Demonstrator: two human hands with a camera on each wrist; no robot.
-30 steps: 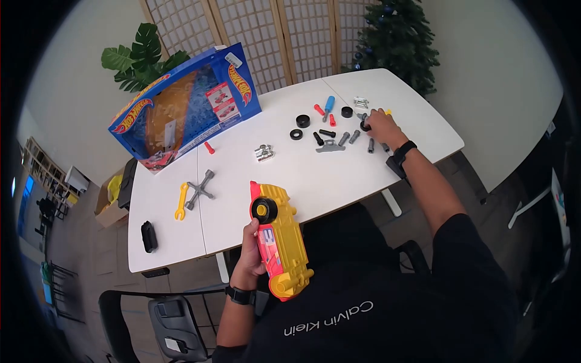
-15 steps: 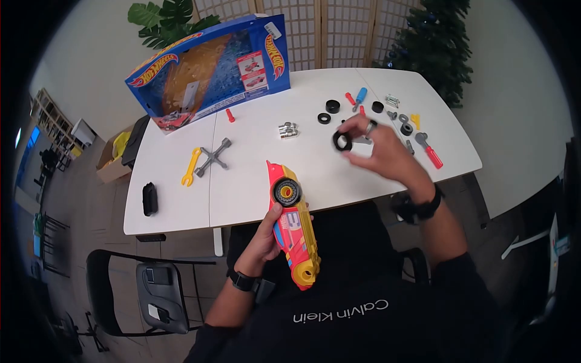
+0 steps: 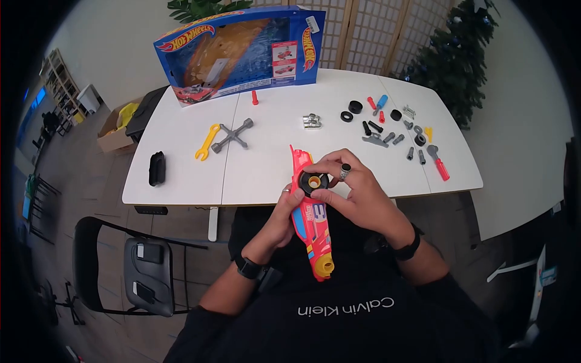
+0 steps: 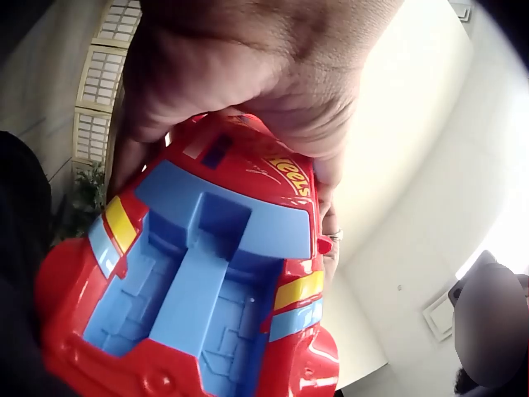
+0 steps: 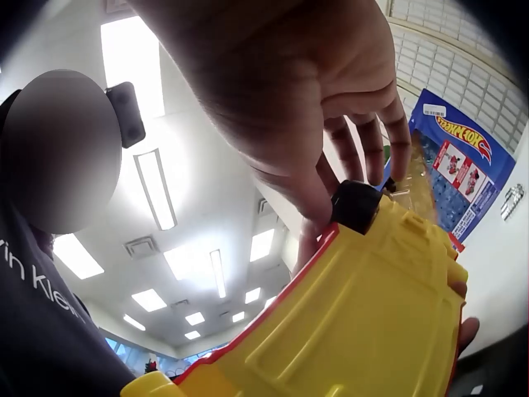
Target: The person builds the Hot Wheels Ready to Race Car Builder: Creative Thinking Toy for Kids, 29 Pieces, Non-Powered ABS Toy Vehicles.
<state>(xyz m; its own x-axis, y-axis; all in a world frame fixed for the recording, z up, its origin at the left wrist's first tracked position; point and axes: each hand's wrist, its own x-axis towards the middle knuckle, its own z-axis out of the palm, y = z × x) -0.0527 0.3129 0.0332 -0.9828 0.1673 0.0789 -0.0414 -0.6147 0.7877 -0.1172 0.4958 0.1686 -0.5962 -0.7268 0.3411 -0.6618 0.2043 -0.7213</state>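
Note:
A red toy car point(image 3: 319, 233) is held over my lap by my left hand point(image 3: 279, 222), its side with the number 3 facing up. The left wrist view shows the car's blue seat area point(image 4: 190, 306), with that hand gripping the body just beyond it. My right hand point(image 3: 366, 196) pinches a black ring point(image 3: 305, 185) between thumb and fingers, against the wheel at the car's far end. A yellow hub shows through the ring's middle. In the right wrist view, the yellow underside point(image 5: 355, 306) of the car lies below the black wheel point(image 5: 355, 207).
A blue Hot Wheels box point(image 3: 239, 57) stands at the table's back left. Before it lie a yellow wrench point(image 3: 208, 143) and a grey cross wrench point(image 3: 233, 135). Several bolts and wheels, plus a red-handled tool point(image 3: 440, 164), lie at right. A black part point(image 3: 157, 169) sits far left.
My right hand picked a black ring from the parts at right and brought it left onto the car's wheel. My left hand turned the car so its side faces up.

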